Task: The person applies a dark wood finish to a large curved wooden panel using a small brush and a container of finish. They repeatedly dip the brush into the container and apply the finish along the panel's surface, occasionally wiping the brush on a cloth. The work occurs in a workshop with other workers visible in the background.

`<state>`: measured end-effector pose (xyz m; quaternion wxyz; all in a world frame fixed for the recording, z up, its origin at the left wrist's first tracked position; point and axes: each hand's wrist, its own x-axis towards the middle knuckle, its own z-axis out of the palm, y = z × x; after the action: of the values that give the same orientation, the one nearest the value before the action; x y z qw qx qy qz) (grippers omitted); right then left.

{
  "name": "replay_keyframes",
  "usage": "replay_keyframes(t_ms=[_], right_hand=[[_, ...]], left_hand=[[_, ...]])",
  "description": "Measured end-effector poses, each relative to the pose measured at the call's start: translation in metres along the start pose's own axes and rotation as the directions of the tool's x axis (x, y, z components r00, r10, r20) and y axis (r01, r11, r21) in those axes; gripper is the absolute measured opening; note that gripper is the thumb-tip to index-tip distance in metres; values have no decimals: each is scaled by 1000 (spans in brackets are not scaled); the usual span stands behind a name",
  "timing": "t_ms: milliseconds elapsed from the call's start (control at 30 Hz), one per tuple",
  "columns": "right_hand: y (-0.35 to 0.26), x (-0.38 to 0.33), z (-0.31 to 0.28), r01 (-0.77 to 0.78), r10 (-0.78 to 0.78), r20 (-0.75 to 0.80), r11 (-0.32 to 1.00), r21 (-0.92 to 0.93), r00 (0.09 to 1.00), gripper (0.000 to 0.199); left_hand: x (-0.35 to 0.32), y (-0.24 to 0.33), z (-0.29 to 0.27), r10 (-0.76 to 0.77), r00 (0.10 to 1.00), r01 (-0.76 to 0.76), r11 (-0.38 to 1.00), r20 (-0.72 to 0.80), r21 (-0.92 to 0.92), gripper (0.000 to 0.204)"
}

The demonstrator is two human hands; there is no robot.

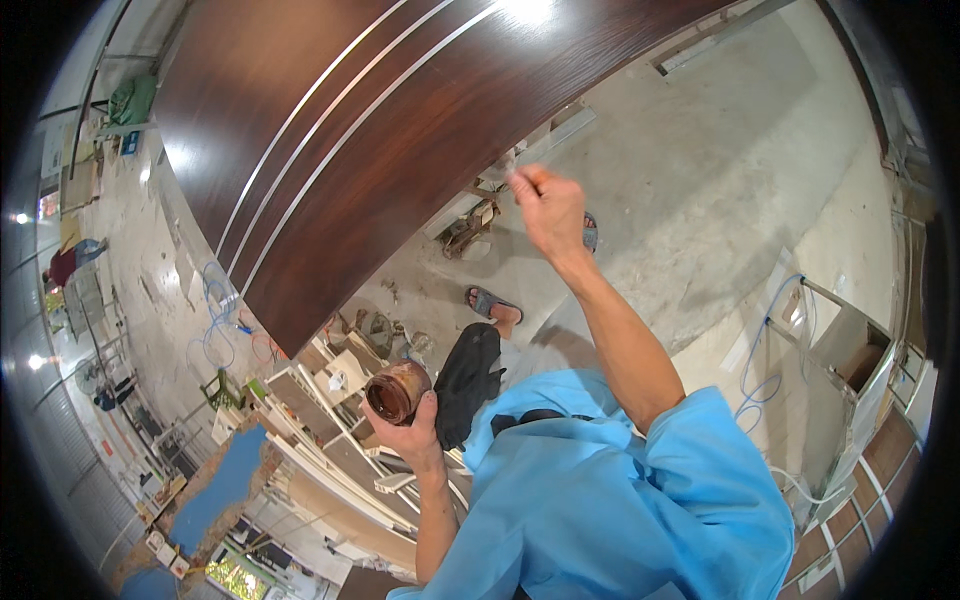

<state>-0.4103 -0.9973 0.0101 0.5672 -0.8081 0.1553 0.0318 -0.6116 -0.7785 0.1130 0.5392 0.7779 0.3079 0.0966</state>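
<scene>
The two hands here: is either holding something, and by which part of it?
The left hand holds a brown jar around its side wall. Whether the right hand holds anything cannot be told.

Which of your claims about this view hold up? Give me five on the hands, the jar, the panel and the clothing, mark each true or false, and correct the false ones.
1. The left hand holds a jar. True.
2. The jar is closed with a lid. False: its mouth is open, showing a dark brown inside.
3. The dark brown panel carries three light stripes. True.
4. The right hand is spread wide open. False: its fingers are curled; whether they hold anything is unclear.
5. The person's shirt is red. False: it is light blue.
</scene>
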Motion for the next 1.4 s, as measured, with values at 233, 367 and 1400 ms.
replay_keyframes(t_ms=[233, 367, 1400], right_hand=[[4, -45, 61, 374, -371, 69, 927, -37, 926, 22], [18, -19, 32, 51, -54, -151, 998, -24, 987, 25], [32, 70, -24, 242, 253, -338, 345, 907, 907, 15]], left_hand=[[44, -22, -75, 84, 990, -90, 994, 112, 57, 70], [57, -19, -94, 79, 982, -90, 994, 172, 56, 72], [79, 30, 33, 319, 890, -396, 895, 326, 203, 91]])
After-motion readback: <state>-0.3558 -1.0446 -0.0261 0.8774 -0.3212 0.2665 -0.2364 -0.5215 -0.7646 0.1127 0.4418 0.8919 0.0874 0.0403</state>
